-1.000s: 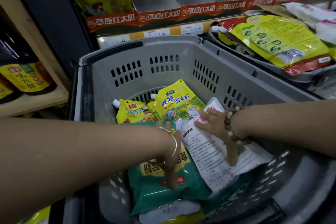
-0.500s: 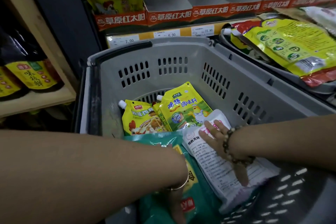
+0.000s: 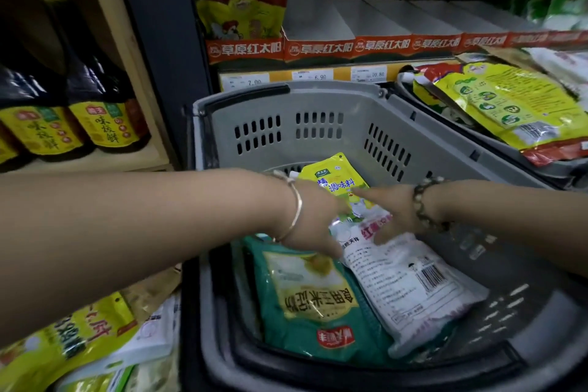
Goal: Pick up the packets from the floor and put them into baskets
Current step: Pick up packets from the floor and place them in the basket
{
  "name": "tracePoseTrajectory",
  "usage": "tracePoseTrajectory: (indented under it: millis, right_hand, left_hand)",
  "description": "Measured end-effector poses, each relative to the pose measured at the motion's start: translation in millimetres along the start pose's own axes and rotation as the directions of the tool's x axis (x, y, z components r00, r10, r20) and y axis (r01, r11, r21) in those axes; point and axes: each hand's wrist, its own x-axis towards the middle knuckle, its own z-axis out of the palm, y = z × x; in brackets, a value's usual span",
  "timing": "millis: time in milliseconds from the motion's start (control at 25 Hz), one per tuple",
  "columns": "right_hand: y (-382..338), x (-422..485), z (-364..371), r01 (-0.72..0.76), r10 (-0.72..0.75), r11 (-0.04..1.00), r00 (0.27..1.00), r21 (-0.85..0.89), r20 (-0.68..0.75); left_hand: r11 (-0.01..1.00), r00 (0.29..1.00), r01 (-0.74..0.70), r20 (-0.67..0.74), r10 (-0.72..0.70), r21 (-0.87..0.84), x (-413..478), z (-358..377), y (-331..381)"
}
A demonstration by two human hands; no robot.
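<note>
Right hand (image 3: 393,212) lay spread on white printed plastic packet (image 3: 410,290) in grey slotted plastic basket (image 3: 318,150); left hand (image 3: 313,223) beside it, over green plastic packet (image 3: 305,296), grip unclear. Several pkts in; yellow glossy packets (image 3: 63,337) below left arm prob. left to collect

The basket (image 3: 318,96) sits dead centre. A second basket (image 3: 461,137) is just beside it on the right with its own packets (image 3: 509,105) piled in, and the price-tag shelf (image 3: 318,75) runs right behind both. Inside the middle one, the big packet (image 3: 311,299) lies front-left, the barcode packet (image 3: 410,290) touches it on the right, and the spout pouch (image 3: 334,175) is behind them by the back wall. Bottles (image 3: 101,124) stand on a side shelf (image 3: 127,159) far left, and loose packets (image 3: 63,350) lie outside, front-left.
</note>
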Motion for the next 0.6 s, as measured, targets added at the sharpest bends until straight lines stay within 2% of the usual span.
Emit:
tracePoseTrajectory:
  millis: [80, 160, 240, 320, 400, 520, 600]
  right_hand:
    - [-15, -11, -16, 0.03, -0.024, 0.999, 0.972, 0.022, -0.234]
    - [-37, -21, -34, 0.124, -0.062, 0.984, 0.912, 0.129, -0.405]
    - [-64, -34, -50, 0.262, -0.096, 0.934, 0.84, 0.243, -0.534]
    - [-97, -43, -63, 0.392, -0.146, 0.881, 0.759, 0.266, -0.634]
    - [-135, -44, -73, 0.466, -0.197, 0.848, 0.72, 0.253, -0.665]
    - [-196, -32, -79, 0.507, -0.279, 0.832, 0.735, 0.227, -0.618]
    - [-234, -23, -78, 0.508, -0.358, 0.852, 0.743, 0.128, -0.565]
  left_hand:
    - [0.998, 0.971, 0.042, -0.232, -0.053, -0.05, -29, -12, -20]
    - [0.991, 0.919, 0.055, -0.383, -0.099, -0.124, -59, -11, -42]
    - [0.98, 0.86, 0.095, -0.482, -0.168, -0.172, -92, -1, -58]
    - [0.964, 0.788, 0.147, -0.562, -0.25, -0.222, -126, 11, -72]
    - [0.94, 0.734, 0.182, -0.596, -0.326, -0.289, -159, 26, -85]
    - [0.898, 0.664, 0.24, -0.613, -0.428, -0.368, -207, 58, -104]
    - [0.853, 0.631, 0.281, -0.585, -0.51, -0.44, -230, 81, -115]
